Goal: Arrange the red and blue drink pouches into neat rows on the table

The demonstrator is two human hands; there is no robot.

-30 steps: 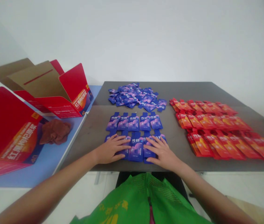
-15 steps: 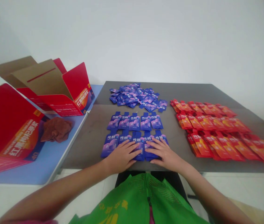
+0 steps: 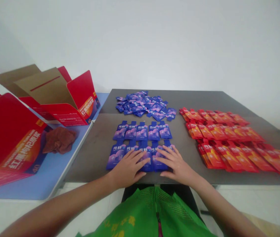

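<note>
Two rows of blue-purple spouted pouches lie side by side on the dark table in front of me. My left hand [image 3: 127,168] rests with fingers spread over the left and middle pouches of the near row, partly covering a pouch [image 3: 145,157]. Fingers apart, my right hand [image 3: 176,164] lies on the right end of that row, over another pouch [image 3: 157,158]. Beyond my fingertips sits the far row, with its middle pouch [image 3: 142,132] uncovered. Farther back is a loose heap of the same pouches [image 3: 140,103].
Several rows of red-orange pouches [image 3: 219,131] lie on the right of the dark table [image 3: 90,138]. On a blue table [image 3: 53,177] at left stand open red cartons [image 3: 9,131] and a crumpled brown cloth [image 3: 59,140]. A white wall rises behind.
The view has tilted slightly, so everything sits a little lower in the picture. Both hands stay over the near row, with only slight finger shifts; the pouches look nearly unchanged.
</note>
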